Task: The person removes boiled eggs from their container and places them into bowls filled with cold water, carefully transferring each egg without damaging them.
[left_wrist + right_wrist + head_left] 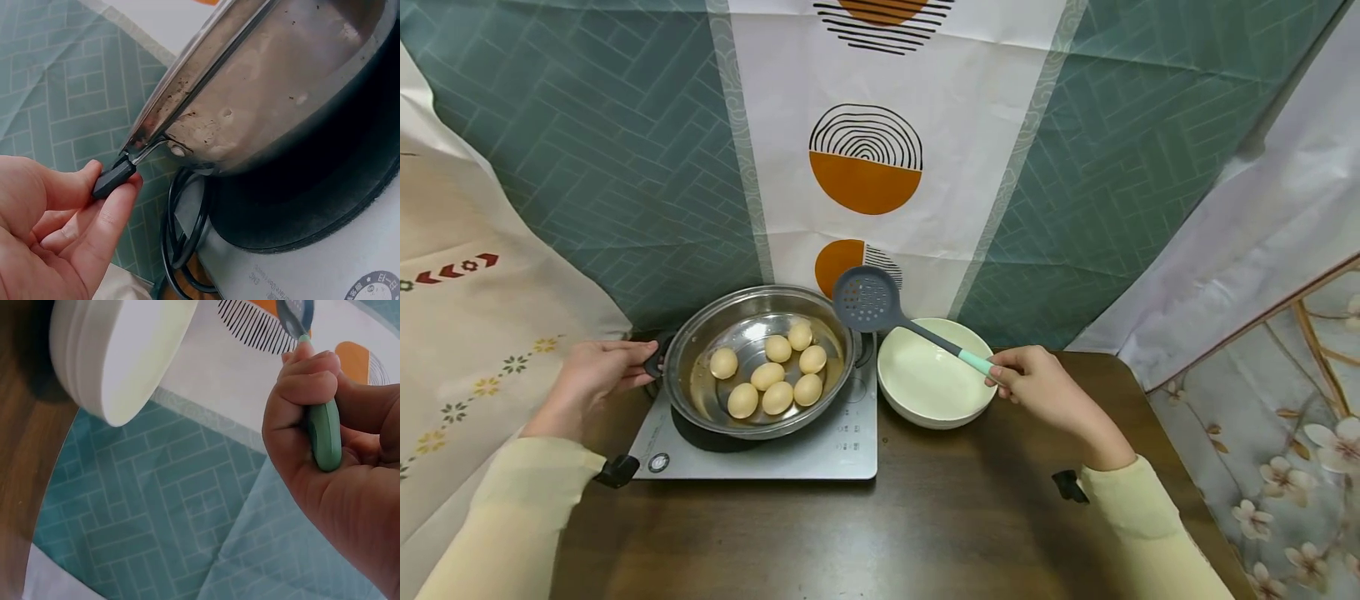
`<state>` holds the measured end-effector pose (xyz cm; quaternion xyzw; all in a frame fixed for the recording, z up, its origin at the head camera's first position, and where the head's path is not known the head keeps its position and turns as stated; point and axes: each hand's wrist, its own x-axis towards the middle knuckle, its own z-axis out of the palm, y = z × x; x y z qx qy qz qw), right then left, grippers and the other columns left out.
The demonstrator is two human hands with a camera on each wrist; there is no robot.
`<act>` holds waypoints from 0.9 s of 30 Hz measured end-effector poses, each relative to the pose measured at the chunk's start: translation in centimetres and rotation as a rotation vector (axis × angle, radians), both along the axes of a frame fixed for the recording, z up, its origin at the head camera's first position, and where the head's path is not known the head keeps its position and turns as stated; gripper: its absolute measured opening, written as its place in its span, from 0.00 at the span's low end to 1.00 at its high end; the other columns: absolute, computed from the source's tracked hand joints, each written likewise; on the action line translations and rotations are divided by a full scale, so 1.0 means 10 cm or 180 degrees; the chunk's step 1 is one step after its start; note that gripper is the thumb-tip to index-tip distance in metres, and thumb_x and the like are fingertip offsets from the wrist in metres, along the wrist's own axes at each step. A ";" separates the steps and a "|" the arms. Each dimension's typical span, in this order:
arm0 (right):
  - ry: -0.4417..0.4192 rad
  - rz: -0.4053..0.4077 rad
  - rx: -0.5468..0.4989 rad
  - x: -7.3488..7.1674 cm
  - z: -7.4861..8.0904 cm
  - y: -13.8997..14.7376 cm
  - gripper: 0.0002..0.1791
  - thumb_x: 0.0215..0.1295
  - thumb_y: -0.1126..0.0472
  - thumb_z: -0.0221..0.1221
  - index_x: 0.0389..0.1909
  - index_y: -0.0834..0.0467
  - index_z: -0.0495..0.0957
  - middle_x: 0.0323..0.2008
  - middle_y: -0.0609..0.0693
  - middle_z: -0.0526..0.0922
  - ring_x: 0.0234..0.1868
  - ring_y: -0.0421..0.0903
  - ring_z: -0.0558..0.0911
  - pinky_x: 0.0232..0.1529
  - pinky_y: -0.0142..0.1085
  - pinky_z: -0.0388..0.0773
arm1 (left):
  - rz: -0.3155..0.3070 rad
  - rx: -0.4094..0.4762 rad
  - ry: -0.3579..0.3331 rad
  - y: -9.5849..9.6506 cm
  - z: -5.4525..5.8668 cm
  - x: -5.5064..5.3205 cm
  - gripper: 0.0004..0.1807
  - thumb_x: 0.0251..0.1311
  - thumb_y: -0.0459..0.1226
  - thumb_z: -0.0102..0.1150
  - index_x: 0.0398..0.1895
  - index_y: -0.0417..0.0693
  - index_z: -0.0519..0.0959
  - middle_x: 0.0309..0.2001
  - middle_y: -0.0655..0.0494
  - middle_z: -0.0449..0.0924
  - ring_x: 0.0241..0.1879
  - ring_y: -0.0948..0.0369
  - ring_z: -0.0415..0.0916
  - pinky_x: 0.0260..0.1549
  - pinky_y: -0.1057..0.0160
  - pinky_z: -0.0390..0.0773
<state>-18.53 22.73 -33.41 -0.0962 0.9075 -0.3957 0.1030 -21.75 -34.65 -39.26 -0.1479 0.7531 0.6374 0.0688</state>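
Note:
On the left, my left hand (597, 372) pinches the black side handle (114, 178) of a wide steel pan (752, 429) between thumb and fingers. Several light brown eggs (767, 376) lie in clear liquid inside the pan. My right hand (1037, 385) grips the mint-green handle end of a grey skimmer (867, 300). Its perforated head is bare and hovers above the pan's right rim, with the shaft passing over a pale bowl (934, 379). In the right wrist view the fingers curl round the green handle (325, 437). The bowl holds nothing that shows.
A silver induction cooker (820, 462) with a black round plate sits beneath the pan on the dark wooden table (925, 533). Black cable (181, 250) loops beside the cooker. Patterned cloth (647, 167) hangs close behind the pan and bowl, with more cloth at both sides.

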 end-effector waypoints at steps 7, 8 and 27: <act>0.0189 0.0020 0.0070 -0.07 0.09 -0.16 0.10 0.69 0.61 0.51 0.41 0.60 0.80 0.26 0.53 0.80 0.27 0.46 0.77 0.19 0.29 0.66 | 0.0099 -0.0037 -0.0022 -0.02 0.02 0.01 0.07 0.56 0.42 0.64 0.22 0.64 0.83 0.24 0.65 0.83 0.26 0.68 0.81 0.30 0.68 0.85; 0.0201 0.0017 0.0084 -0.07 0.10 -0.18 0.10 0.69 0.61 0.51 0.41 0.59 0.80 0.27 0.53 0.81 0.28 0.46 0.78 0.19 0.30 0.65 | 0.0108 -0.0048 -0.0026 -0.01 0.02 0.00 0.07 0.57 0.42 0.64 0.22 0.64 0.83 0.23 0.65 0.83 0.26 0.68 0.81 0.30 0.68 0.85; -0.0037 0.0214 0.0388 -0.18 0.19 -0.48 0.08 0.69 0.66 0.49 0.42 0.61 0.77 0.34 0.50 0.83 0.30 0.46 0.77 0.24 0.31 0.71 | -0.0045 -0.0502 -0.0010 0.00 0.04 -0.02 0.07 0.59 0.44 0.61 0.37 0.57 0.84 0.26 0.70 0.81 0.26 0.67 0.82 0.32 0.66 0.86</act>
